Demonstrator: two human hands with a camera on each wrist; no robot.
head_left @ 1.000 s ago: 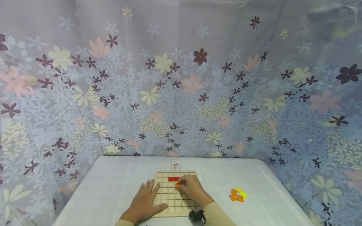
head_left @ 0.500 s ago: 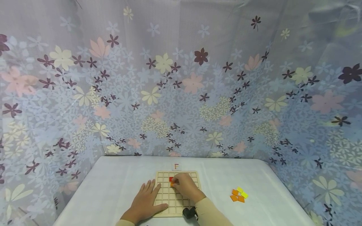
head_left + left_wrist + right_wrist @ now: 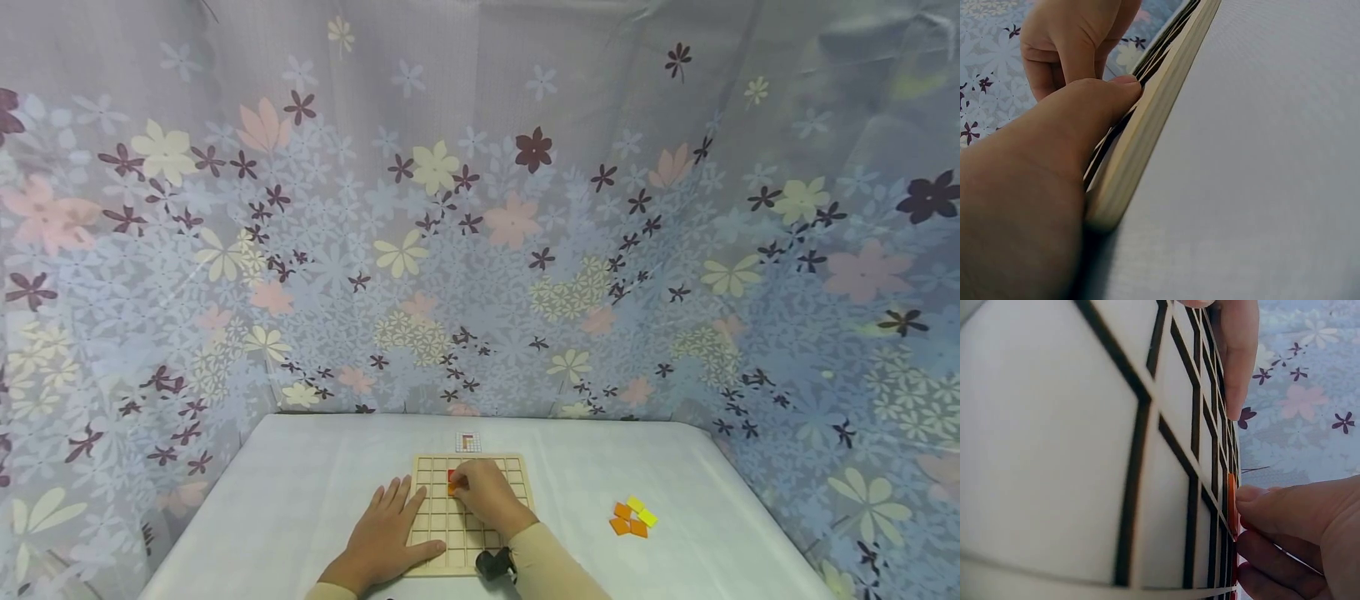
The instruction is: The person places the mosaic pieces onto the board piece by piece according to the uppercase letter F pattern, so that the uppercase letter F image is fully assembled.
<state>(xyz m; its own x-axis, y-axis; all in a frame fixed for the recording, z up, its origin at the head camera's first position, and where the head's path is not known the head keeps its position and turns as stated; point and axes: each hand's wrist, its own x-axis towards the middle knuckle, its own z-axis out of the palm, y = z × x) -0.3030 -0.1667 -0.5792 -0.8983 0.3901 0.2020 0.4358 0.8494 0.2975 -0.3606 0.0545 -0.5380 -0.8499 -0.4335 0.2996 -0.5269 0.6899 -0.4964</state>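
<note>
A wooden grid board [image 3: 467, 558] lies on the white-covered table. My left hand [image 3: 384, 533] rests with spread fingers over the board's left edge; its thumb lies along the near rim in the left wrist view. In the board's upper part my right hand [image 3: 491, 497] holds a small orange square tile [image 3: 452, 491] at a cell. The thumb tip meets the orange tile [image 3: 1231, 503] in the right wrist view, fingers bent beside it. A red tile [image 3: 452, 475] shows directly above the orange one, and the right fingers cover the cells to its right.
To the right of the board lies a loose group of orange tiles [image 3: 638, 529] and yellow tiles [image 3: 648, 518]. A small printed pattern card [image 3: 468, 442] sits behind the board. Flowered cloth [image 3: 480, 250] hangs behind the table. A black device [image 3: 492, 565] is on the right wrist.
My right hand has carried the orange tile left and brought it down at the cell under the left red tile. The left hand keeps its place.
</note>
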